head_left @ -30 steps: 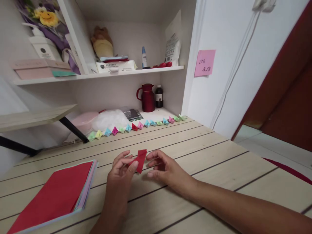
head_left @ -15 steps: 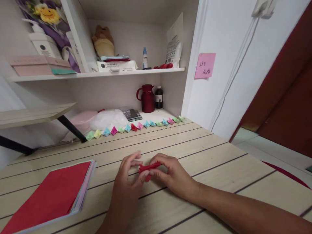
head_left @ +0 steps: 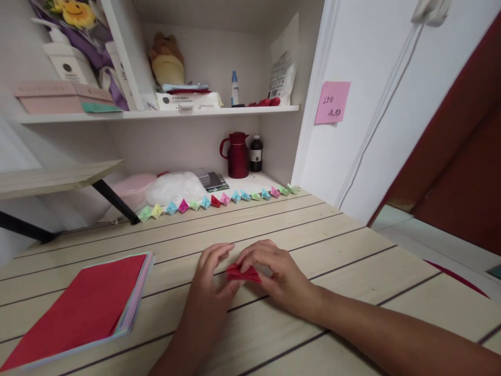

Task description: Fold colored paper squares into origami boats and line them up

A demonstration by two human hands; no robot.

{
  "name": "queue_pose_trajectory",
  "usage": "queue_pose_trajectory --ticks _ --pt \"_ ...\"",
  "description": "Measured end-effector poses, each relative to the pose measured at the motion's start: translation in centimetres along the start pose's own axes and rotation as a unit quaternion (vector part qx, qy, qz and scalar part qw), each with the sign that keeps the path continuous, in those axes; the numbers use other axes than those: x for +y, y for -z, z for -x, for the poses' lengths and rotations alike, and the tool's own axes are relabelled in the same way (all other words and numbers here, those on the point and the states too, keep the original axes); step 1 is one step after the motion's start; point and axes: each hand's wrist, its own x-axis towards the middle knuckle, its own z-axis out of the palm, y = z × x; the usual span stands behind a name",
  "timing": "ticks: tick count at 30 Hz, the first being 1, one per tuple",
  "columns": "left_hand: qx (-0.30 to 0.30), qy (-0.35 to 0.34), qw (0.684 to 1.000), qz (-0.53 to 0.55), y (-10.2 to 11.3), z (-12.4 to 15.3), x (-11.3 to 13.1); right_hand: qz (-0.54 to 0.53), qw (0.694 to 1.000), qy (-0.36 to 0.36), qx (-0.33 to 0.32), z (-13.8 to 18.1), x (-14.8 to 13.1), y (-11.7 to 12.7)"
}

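A small folded piece of red paper [head_left: 250, 275] is held just above the table between my two hands. My right hand [head_left: 279, 271] is closed on it, the index fingertip pressing the top and the thumb at its right end. At the paper's lower left edge rests the thumb of my left hand [head_left: 209, 287]. The other left fingers curve upward, apart from the thumb and off the paper. To the left lies a stack of coloured paper sheets [head_left: 86, 308], a red sheet on top.
Along the table's back edge runs a row of small folded paper pieces [head_left: 215, 201] in several colours. Behind them stand a dark red jug [head_left: 238, 156] and a dark bottle [head_left: 255, 154]. A small raised shelf [head_left: 58, 177] with black legs is at the left.
The red paper has turned and its folds now lie flatter, more level. My right index finger has moved onto its top. My left fingers are slightly closer in.
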Motion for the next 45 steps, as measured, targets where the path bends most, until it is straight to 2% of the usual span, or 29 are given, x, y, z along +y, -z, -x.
queue_pose_trajectory --ticks 3,6,8,10,12,14,16,19,23,29,35,38,42,45 --pt "-0.009 -0.04 0.999 -0.025 0.1 0.1 0.7 0.032 0.999 0.029 0.006 0.2 0.0 0.2" --pt "-0.005 -0.06 0.998 -0.031 0.3 0.2 1.4 0.023 0.999 0.001 0.036 0.3 -0.2 0.2" --pt "-0.005 -0.058 0.998 -0.026 0.4 0.2 1.7 0.01 0.999 -0.019 0.032 0.2 -0.3 0.2" --pt "-0.003 -0.026 1.0 -0.001 0.4 0.2 1.9 -0.021 0.998 -0.048 0.02 0.1 -0.4 0.3" --pt "0.002 0.05 0.997 0.061 0.5 0.1 1.8 -0.103 0.99 -0.089 0.022 0.0 -0.5 0.3" --pt "-0.006 0.142 0.978 0.155 0.7 0.1 1.5 -0.204 0.969 -0.136 0.033 -0.1 -0.6 0.3" --pt "-0.042 0.203 0.948 0.242 0.8 0.1 1.1 -0.265 0.95 -0.164 0.031 -0.2 -0.6 0.3" --pt "-0.092 0.225 0.913 0.327 0.8 0.1 0.9 -0.303 0.936 -0.18 0.012 -0.3 -0.6 0.3" --pt "-0.115 0.225 0.891 0.378 0.6 0.2 1.1 -0.349 0.916 -0.198 0.018 -0.5 -0.6 0.2" --pt "-0.133 0.229 0.89 0.371 0.5 0.3 1.7 -0.422 0.879 -0.221 0.017 -0.4 -0.2 0.0" --pt "-0.15 0.224 0.897 0.351 0.5 0.2 1.9 -0.439 0.864 -0.246 0.02 -0.5 0.0 -0.2" --pt "-0.15 0.224 0.915 0.301 0.5 0.2 1.7 -0.415 0.874 -0.252 0.006 -0.4 0.1 -0.2" --pt "-0.146 0.23 0.939 0.209 0.2 0.3 1.6 -0.357 0.895 -0.262 -0.048 -0.1 0.1 -0.2" --pt "-0.154 0.191 0.958 0.151 -0.3 0.3 1.1 -0.308 0.912 -0.266 -0.047 0.0 -0.1 -0.2"
